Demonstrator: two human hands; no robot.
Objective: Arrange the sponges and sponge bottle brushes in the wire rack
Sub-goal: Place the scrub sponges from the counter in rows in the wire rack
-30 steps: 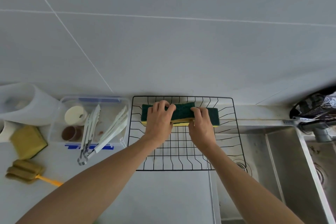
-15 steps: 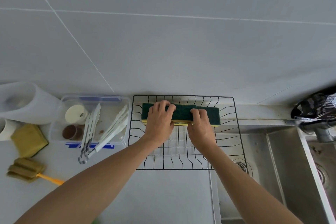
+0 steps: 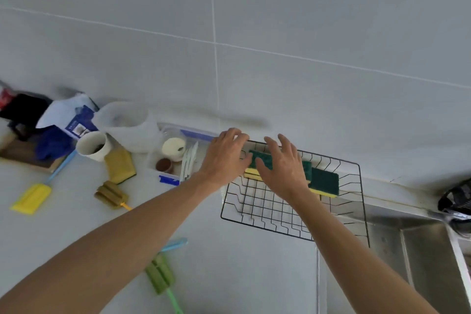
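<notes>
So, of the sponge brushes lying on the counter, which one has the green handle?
The green sponge brush, nearest the camera, below the left forearm. Its head is green too; the yellow brush has a blue handle, and the olive brush an orange one.

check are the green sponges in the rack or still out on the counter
In. Both green sponges lie along the far side of the rack, yellow edges showing. Both hands are spread open over them, not gripping.
</notes>
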